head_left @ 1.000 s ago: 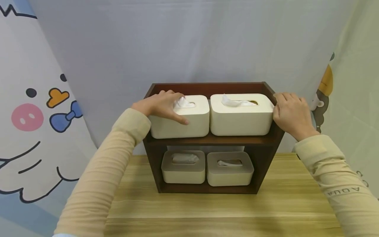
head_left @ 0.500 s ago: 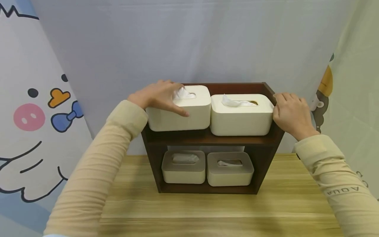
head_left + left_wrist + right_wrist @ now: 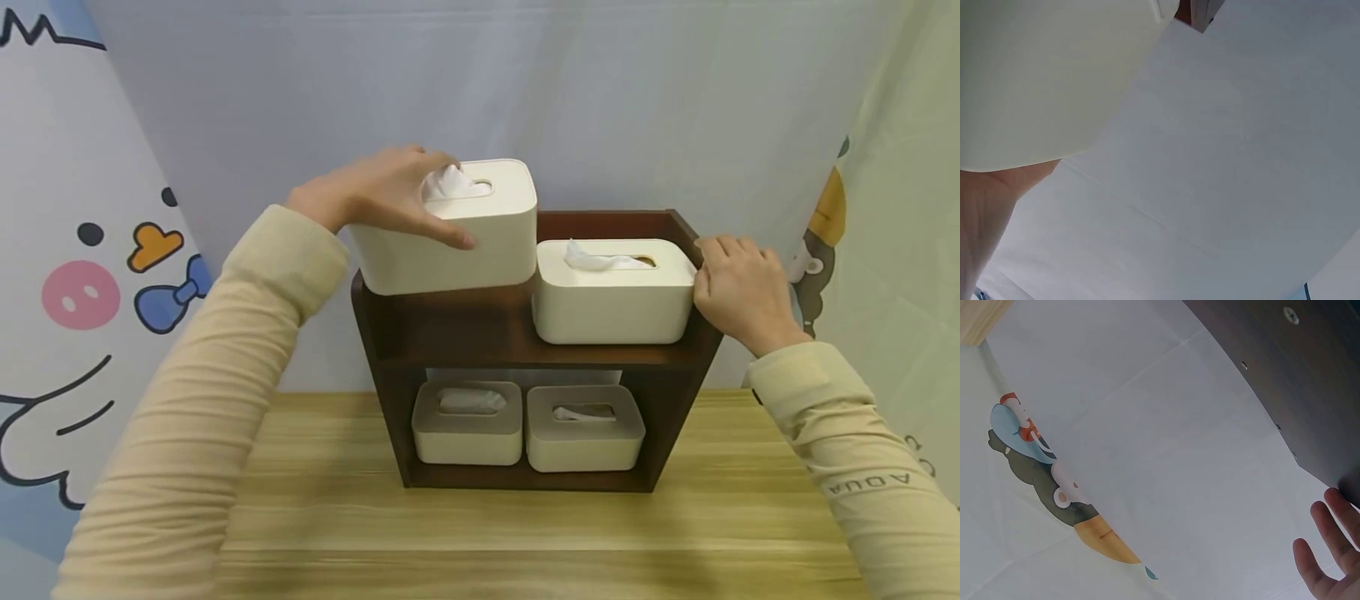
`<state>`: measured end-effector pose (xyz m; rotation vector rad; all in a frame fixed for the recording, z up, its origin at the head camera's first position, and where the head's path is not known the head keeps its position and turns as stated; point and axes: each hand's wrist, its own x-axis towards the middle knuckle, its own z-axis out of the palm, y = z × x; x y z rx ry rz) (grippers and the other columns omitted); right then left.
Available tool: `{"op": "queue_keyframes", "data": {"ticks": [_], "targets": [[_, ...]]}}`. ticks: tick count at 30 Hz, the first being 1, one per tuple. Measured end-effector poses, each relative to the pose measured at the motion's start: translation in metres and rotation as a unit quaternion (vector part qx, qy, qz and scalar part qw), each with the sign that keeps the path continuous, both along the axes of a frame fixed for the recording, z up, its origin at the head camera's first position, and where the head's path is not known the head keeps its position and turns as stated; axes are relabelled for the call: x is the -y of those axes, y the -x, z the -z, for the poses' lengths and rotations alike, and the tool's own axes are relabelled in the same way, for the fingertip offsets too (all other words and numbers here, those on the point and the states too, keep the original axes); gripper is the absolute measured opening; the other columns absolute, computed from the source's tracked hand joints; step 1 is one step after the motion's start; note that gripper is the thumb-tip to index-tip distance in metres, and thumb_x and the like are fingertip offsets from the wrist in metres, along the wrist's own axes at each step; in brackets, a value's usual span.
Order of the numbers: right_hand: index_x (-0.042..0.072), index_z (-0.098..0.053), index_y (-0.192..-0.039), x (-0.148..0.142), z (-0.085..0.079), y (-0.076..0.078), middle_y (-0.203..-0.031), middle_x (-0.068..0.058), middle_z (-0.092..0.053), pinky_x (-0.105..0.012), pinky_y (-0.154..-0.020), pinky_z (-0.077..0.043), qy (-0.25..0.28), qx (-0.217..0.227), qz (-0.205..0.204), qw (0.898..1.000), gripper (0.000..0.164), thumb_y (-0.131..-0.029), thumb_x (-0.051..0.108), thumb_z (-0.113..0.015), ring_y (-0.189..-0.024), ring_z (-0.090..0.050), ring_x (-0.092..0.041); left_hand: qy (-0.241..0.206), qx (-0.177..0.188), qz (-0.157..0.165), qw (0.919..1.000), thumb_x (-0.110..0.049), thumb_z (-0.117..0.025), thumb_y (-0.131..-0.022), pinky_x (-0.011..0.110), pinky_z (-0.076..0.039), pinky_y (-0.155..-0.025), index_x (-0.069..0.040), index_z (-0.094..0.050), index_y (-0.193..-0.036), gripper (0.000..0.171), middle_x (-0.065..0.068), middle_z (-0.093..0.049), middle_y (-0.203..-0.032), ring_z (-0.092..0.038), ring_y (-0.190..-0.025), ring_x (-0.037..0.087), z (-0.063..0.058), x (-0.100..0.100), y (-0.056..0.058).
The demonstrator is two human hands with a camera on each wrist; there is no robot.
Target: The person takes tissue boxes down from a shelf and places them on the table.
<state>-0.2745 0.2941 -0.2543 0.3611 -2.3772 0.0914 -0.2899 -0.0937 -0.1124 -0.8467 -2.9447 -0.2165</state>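
Note:
My left hand (image 3: pixel 390 192) grips a cream tissue box (image 3: pixel 457 258) across its top, thumb on the front face. The box hangs slightly tilted above the left half of the upper shelf of a dark brown wooden rack (image 3: pixel 457 333). In the left wrist view the box's pale wall (image 3: pixel 1041 81) fills the upper left, with part of the hand (image 3: pixel 991 200) below it. My right hand (image 3: pixel 742 287) rests on the top of the rack's right side, its fingers over the edge. Beside it, a second cream tissue box (image 3: pixel 611 312) stands on the upper shelf.
Two tissue boxes with grey-brown lids, one left (image 3: pixel 467 446) and one right (image 3: pixel 583 450), sit on the lower shelf. The rack stands on a wood-grain table (image 3: pixel 480 542) against a pale curtain (image 3: pixel 480 100). Cartoon-printed cloths hang left and right.
The left hand has raised the left cream tissue box off the upper shelf, upward and slightly to the left, baring the shelf below. The right hand has stayed put.

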Motion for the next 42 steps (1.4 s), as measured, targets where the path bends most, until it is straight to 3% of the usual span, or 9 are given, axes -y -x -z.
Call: {"op": "queue_keyframes", "data": {"ticks": [7, 11, 18, 31, 35, 42], "targets": [[-0.004, -0.055, -0.113, 0.000, 0.001, 0.001, -0.108, -0.026, -0.058, -0.057, -0.074, -0.039, -0.002, -0.002, 0.005, 1.000, 0.035, -0.089, 0.011, -0.034, -0.098, -0.051, -0.043, -0.008, -0.030, -0.012, 0.9995, -0.069, -0.067, -0.062, 0.036, -0.040, -0.082, -0.020, -0.039, -0.136, 0.093, 0.009, -0.047, -0.119, -0.046, -0.100, 0.025, -0.020, 0.013, -0.008], [-0.004, -0.055, -0.112, 0.000, 0.000, 0.000, -0.108, -0.026, -0.058, -0.056, -0.073, -0.039, -0.005, -0.004, 0.005, 1.000, 0.035, -0.089, 0.012, -0.034, -0.097, -0.052, -0.043, 0.002, -0.040, -0.038, 0.9985, -0.069, -0.066, -0.063, 0.037, -0.041, -0.080, -0.021, -0.036, -0.138, 0.095, 0.010, -0.046, -0.120, -0.045, -0.102, 0.027, -0.029, 0.026, -0.012], [-0.004, -0.057, -0.110, 0.000, -0.001, -0.003, -0.104, -0.026, -0.059, -0.056, -0.070, -0.039, -0.003, -0.015, 0.004, 1.000, 0.035, -0.087, 0.010, -0.035, -0.096, -0.053, -0.043, 0.002, -0.047, -0.074, 0.9962, -0.067, -0.066, -0.064, 0.038, -0.039, -0.079, -0.022, -0.037, -0.137, 0.091, 0.012, -0.045, -0.122, -0.044, -0.103, 0.028, -0.034, 0.052, -0.017], [-0.003, -0.056, -0.110, -0.001, -0.002, -0.003, -0.105, -0.025, -0.059, -0.056, -0.071, -0.039, -0.004, -0.008, 0.013, 1.000, 0.034, -0.088, 0.012, -0.034, -0.094, -0.053, -0.043, 0.010, -0.063, -0.129, 0.9895, -0.062, -0.066, -0.068, 0.044, -0.037, -0.076, -0.010, -0.032, -0.140, 0.095, 0.026, -0.042, -0.126, -0.041, -0.103, 0.036, -0.024, 0.112, -0.019], [-0.003, -0.056, -0.111, -0.001, -0.001, -0.003, -0.106, -0.025, -0.059, -0.056, -0.071, -0.039, -0.004, -0.008, 0.014, 1.000, 0.034, -0.089, 0.012, -0.034, -0.095, -0.053, -0.043, 0.039, -0.069, -0.152, 0.9852, -0.064, -0.064, -0.069, 0.048, -0.042, -0.072, -0.007, -0.027, -0.142, 0.100, 0.030, -0.039, -0.127, -0.042, -0.100, 0.039, -0.016, 0.130, -0.020], [-0.003, -0.057, -0.110, -0.003, 0.000, -0.003, -0.106, -0.025, -0.059, -0.056, -0.071, -0.039, -0.005, -0.010, 0.015, 1.000, 0.034, -0.089, 0.012, -0.035, -0.094, -0.053, -0.042, 0.077, -0.067, -0.182, 0.9780, -0.070, -0.061, -0.067, 0.053, -0.039, -0.069, -0.007, -0.025, -0.143, 0.105, 0.033, -0.034, -0.129, -0.032, -0.105, 0.046, 0.003, 0.155, -0.019]]}}
